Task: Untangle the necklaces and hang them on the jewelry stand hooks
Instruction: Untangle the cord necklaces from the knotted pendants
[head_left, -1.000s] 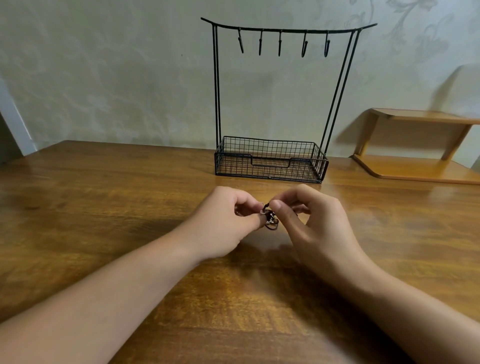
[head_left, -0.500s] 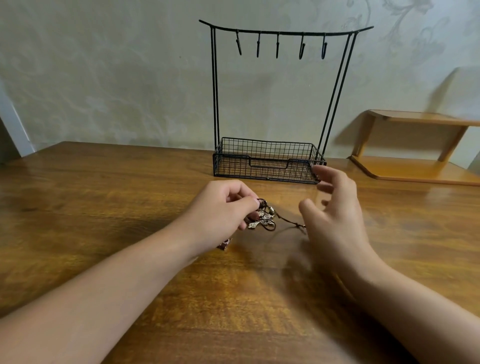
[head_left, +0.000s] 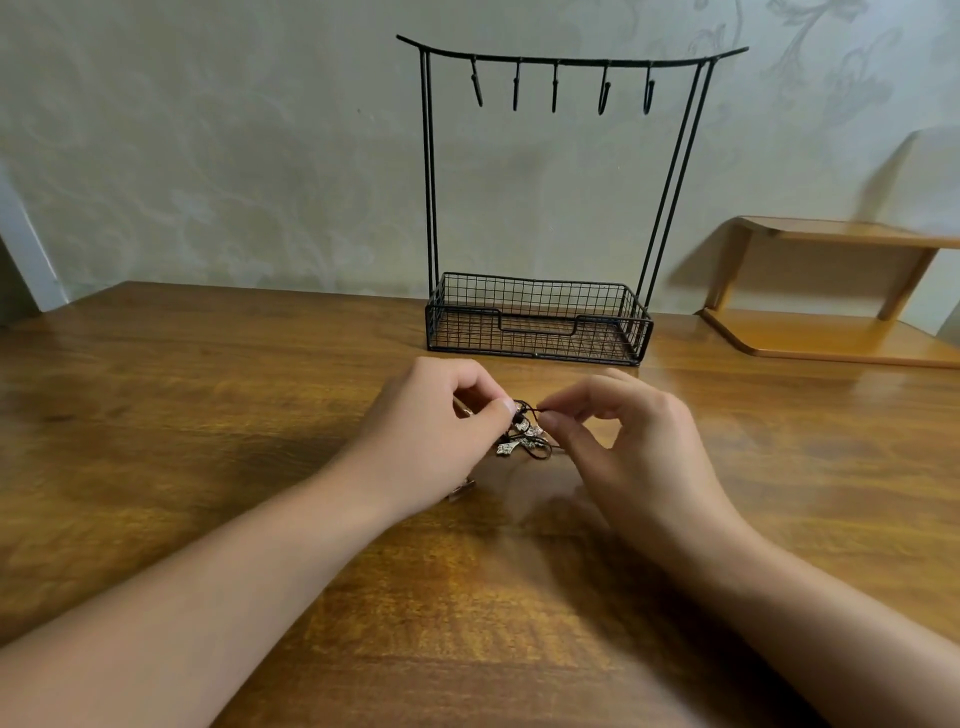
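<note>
Fingers of left hand (head_left: 434, 434) and right hand (head_left: 631, 441) both pinch the tangled necklaces (head_left: 524, 434) between them

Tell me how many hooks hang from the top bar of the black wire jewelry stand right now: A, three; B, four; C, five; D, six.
C: five bare hooks hang in a row under the curved top bar of the black wire jewelry stand.
</note>
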